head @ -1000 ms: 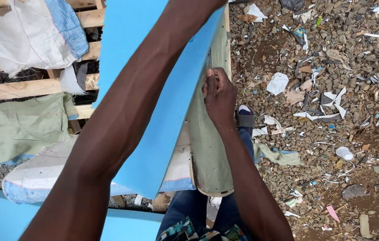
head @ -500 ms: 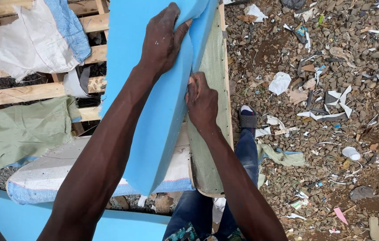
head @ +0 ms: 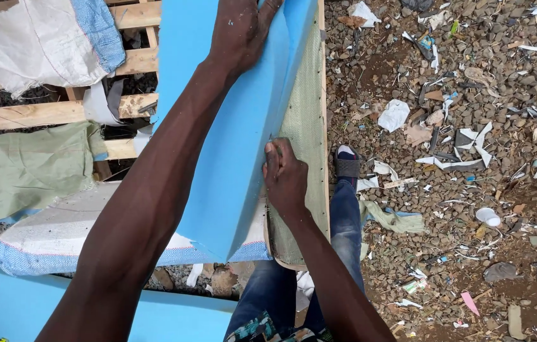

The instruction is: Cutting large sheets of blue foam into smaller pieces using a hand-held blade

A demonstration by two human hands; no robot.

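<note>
Your left hand [head: 240,28] at 12 grips the foam [head: 230,126] edge, pulling it off the panel [head: 303,145]. Right hand [head: 285,177], fingers curled at the seam w/ the panel, braces it; can't tell what it pinches.

Litter-strewn gravel ground [head: 471,209]

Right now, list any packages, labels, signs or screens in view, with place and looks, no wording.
No signs, screens or readable labels.
Woven sack: top left on the wooden frame, crumpled, white with a blue band.
Second sack: below the foam, white, blue-edged.
Small wrapper: on gravel, lower right, too small to tell.
</note>
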